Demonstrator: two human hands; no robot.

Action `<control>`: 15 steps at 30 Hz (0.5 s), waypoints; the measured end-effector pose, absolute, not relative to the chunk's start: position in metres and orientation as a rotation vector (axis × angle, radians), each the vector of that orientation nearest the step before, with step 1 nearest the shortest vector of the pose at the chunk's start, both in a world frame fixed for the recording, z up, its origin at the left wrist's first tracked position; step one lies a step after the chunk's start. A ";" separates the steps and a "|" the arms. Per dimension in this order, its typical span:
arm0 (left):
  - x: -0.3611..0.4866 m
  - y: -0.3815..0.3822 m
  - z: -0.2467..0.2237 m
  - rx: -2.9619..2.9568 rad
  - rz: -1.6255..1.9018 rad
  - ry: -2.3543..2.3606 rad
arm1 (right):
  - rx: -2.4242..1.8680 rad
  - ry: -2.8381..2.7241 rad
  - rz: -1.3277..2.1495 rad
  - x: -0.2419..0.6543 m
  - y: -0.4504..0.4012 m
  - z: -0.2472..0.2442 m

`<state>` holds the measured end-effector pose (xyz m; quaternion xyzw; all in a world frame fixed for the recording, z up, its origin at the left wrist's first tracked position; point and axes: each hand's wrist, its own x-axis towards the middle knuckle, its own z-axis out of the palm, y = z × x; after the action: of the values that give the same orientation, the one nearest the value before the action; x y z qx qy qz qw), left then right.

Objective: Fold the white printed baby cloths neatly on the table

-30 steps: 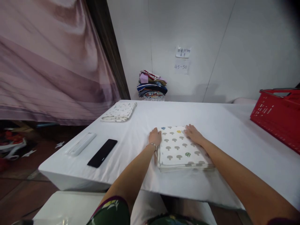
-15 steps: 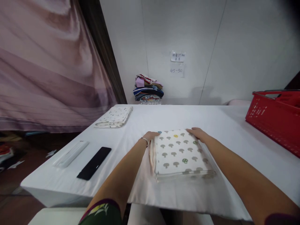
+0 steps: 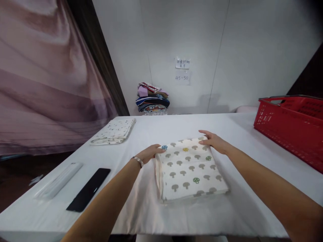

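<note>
The red basket (image 3: 290,134) stands at the right of the white tabletop (image 3: 227,124), cut off by the picture's edge; only the upper part of its inner wall shows, so I cannot tell what it holds.

The mushroom cloth (image 3: 190,173), a folded stack, lies on the tabletop near its front edge, between the two hands and reaching back toward the person. The left hand (image 3: 150,153) pinches its far left corner, thumb on top; the right hand (image 3: 214,142) grips the far right corner, thumb on top and index finger stretched out beyond the edge. The fingers beneath the cloth are hidden.

Another folded cloth (image 3: 114,131) lies at the far left, apart from both hands. Nearer are a pale, hard-to-make-out long object (image 3: 60,179) and a black phone (image 3: 88,190), close to the left forearm. Behind the tabletop rises a fabric pile (image 3: 152,99), its base hard to see.
</note>
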<state>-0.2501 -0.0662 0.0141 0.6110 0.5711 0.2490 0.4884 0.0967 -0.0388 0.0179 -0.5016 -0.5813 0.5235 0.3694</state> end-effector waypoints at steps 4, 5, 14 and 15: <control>-0.253 -0.089 0.035 1.533 0.582 1.213 | -1.274 -1.675 1.210 0.103 -0.061 0.041; -0.252 -0.095 0.040 1.558 0.602 1.208 | -1.279 -1.719 1.193 0.104 -0.068 0.047; -0.246 -0.142 0.071 1.662 0.587 1.226 | -1.445 -1.957 1.188 0.105 -0.115 0.089; -0.246 -0.145 0.072 1.683 0.586 1.238 | -1.461 -1.978 1.177 0.104 -0.118 0.093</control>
<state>-0.2460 -0.1449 0.0722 0.6860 0.5043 0.2387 0.4670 0.1040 -0.1180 0.0929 -0.5245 -0.7100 0.4222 0.2060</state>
